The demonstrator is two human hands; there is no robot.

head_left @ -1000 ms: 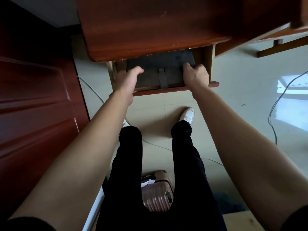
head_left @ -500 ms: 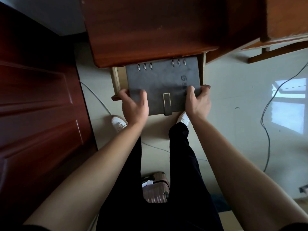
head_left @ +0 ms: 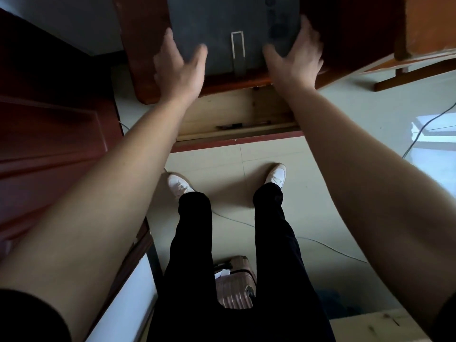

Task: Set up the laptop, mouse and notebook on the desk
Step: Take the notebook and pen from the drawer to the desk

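Note:
The dark grey notebook (head_left: 234, 28) with a metal clasp loop lies over the front part of the reddish wooden desk (head_left: 145, 58), its far part cut off by the frame's top. My left hand (head_left: 179, 67) grips its near left corner with the thumb on the cover. My right hand (head_left: 294, 58) grips the near right corner the same way. Both hands are motion-blurred. No laptop or mouse is in view.
Below the desk edge the pale wooden drawer (head_left: 246, 112) stands pulled out, with a thin dark item at its front. A dark red door (head_left: 49, 144) is at the left. A pink suitcase (head_left: 238, 285) stands behind my legs, and cables (head_left: 333, 249) run across the tiled floor.
Both hands took the notebook out of the drawer, lifted it and carried it forward onto the desk top. The drawer stays open, and the camera view shifted down and back.

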